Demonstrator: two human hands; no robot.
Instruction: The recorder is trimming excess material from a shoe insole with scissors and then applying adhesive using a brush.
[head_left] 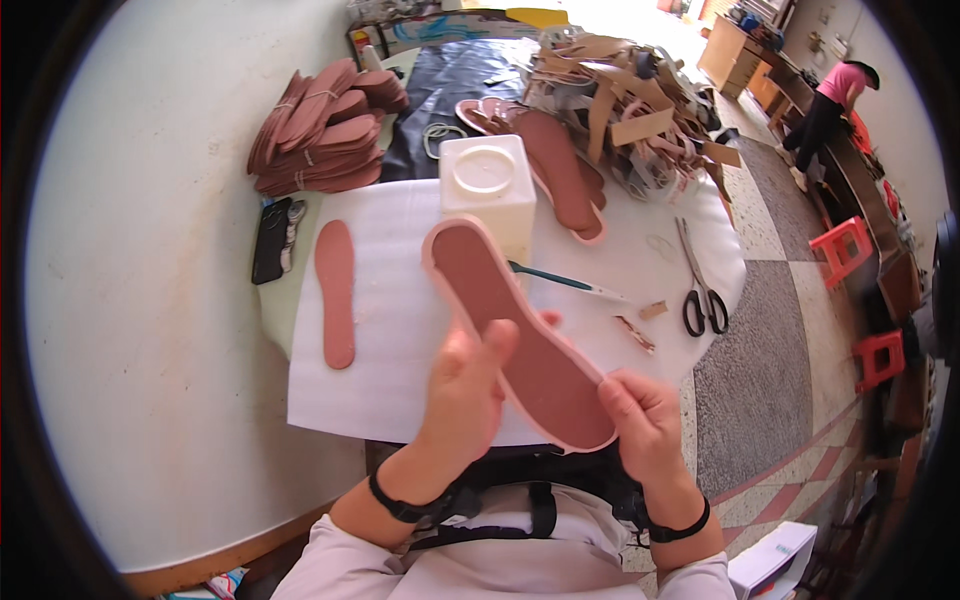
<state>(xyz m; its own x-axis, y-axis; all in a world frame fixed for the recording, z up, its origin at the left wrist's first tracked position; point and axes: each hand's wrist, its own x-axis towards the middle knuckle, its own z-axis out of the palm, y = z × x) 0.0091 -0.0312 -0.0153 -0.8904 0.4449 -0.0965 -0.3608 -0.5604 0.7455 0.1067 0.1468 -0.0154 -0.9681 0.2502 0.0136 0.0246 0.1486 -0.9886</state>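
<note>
A shoe sole (pixel 540 375) with a brown face and a pale pink rim is held slantwise above the table. My left hand (pixel 468 385) grips its middle, thumb over the brown face and fingers mostly hidden beneath. At the near right end, my right hand (pixel 642 408) pinches the rim between thumb and fingers. Flat on the white sheet to the left lies a single pink insole (pixel 337 295). Behind the held sole stands a white square plastic container (pixel 487 190), partly covered by it. A teal-handled brush (pixel 560 277) lies to the container's right.
Bundled pink insoles (pixel 320 130) are stacked at the back left, near a black phone (pixel 270 240). More soles (pixel 558 165) lie behind the container, beside a heap of brown scraps (pixel 630 110). Black-handled scissors (pixel 704 300) rest at the right edge. A person (pixel 838 100) bends over a far bench.
</note>
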